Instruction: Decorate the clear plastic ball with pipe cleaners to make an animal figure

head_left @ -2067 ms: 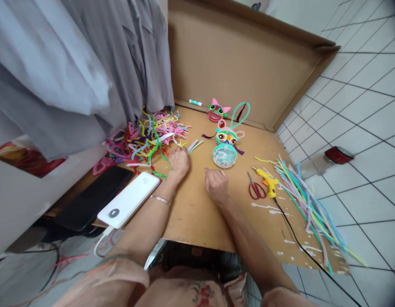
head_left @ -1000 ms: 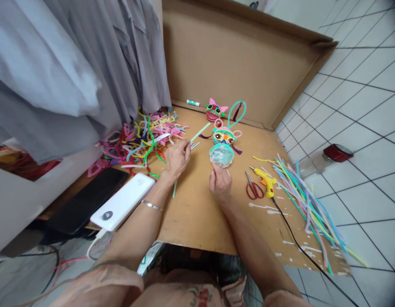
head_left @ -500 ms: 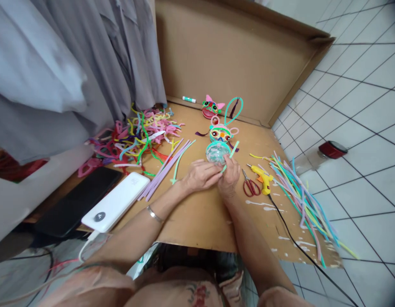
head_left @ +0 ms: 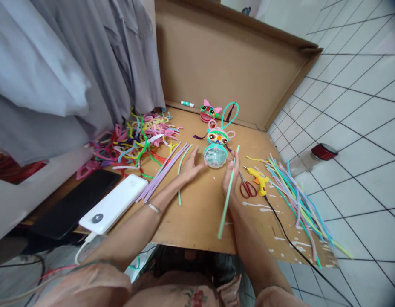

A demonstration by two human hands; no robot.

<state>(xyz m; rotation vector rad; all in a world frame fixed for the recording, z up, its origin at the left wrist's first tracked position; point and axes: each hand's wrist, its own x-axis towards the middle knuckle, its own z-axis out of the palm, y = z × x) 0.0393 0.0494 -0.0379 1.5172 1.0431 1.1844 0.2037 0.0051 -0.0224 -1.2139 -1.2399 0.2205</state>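
My right hand (head_left: 229, 175) has its fingers closed on a pale green pipe cleaner (head_left: 228, 198), which slants down toward the table's front edge. To the left, my left hand (head_left: 191, 167) is open, its fingers spread and holding nothing. Between the two hands sits a clear round plastic bowl (head_left: 215, 157) with a teal rim. Just behind it stands a decorated animal head (head_left: 217, 137) with pink ring ears and a teal loop (head_left: 231, 115). A bent green pipe cleaner (head_left: 180, 179) and several purple pipe cleaners (head_left: 165, 172) lie beside my left hand.
Red-handled scissors (head_left: 247, 188) and a yellow glue gun (head_left: 260, 179) with a black cord lie right. Beyond them are straight pipe cleaners (head_left: 293, 200). At left are tangled pipe cleaners (head_left: 142, 136), a white power bank (head_left: 114, 204) and a black phone-like slab (head_left: 76, 204). A red animal head (head_left: 209, 112) stands behind.
My hands have drawn apart; the left has let go and moved left, opening. The green pipe cleaner now hangs along my right hand, with its lower end toward me.
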